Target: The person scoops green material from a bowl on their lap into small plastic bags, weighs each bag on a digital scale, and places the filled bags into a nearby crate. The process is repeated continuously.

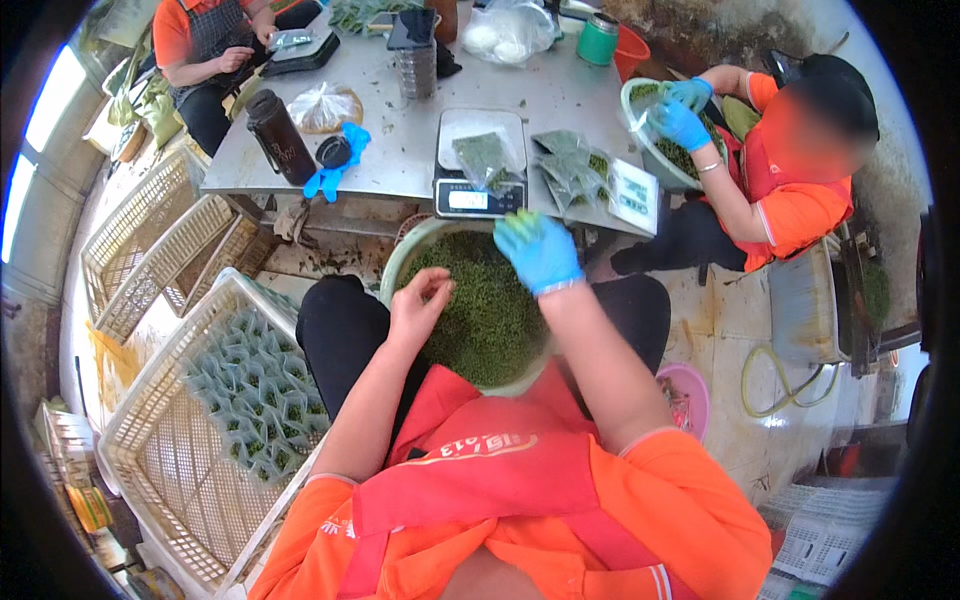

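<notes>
Green leaves fill lap bowl (400, 262), bare left hand (418, 305) pinching some, blue-gloved right hand (538, 250) loosely curled, empty, above.

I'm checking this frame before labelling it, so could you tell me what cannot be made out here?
- Head view: whether the right hand holds leaves; its palm faces away.
- What the left hand pinches: too small.
- Scale display: too small.
- Bowl near rim: hidden by the forearms.

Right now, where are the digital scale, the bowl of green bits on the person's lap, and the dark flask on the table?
digital scale (478, 198), head view, on its front display panel.
bowl of green bits (404, 258), head view, on its bare upper-left rim.
dark flask (279, 137), head view, mid-body.
</notes>
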Available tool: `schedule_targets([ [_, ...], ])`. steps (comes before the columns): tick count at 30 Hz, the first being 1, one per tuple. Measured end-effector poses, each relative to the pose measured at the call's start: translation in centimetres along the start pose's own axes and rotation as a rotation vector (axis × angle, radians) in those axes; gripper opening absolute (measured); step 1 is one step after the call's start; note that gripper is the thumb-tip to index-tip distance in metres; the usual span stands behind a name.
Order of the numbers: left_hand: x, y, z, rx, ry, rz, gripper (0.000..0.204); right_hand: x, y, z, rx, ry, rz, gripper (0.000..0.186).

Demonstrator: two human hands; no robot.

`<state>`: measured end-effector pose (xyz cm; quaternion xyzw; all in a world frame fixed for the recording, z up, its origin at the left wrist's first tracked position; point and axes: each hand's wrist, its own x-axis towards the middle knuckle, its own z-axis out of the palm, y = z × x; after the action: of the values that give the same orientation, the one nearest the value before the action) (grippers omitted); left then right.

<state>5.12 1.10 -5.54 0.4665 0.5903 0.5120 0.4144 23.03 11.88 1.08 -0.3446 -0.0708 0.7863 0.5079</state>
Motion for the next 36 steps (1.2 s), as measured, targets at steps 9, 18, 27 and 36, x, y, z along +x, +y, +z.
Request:
schedule_targets([
  [9,4.7,3.6,-2.9,-0.202,0.079,0.151,0.021,-2.4,3.5,-6.4,-1.044,-0.175,-0.621,0.027],
  [18,8.4,2.0,-6.5,-0.101,0.306,0.108,0.023,0.7,0.1,0.5,-1.63,-0.23,-1.305,0.031],
  [27,7.5,4.3,-4.6,0.638,0.3,0.211,0.03,5.0,-0.9,7.2,-2.304,-0.22,-1.18,0.024],
  [36,8.6,2.9,-3.6,0.819,0.364,0.137,0.045,0.2,4.4,9.7,-2.115,-0.634,-1.339,0.014],
])
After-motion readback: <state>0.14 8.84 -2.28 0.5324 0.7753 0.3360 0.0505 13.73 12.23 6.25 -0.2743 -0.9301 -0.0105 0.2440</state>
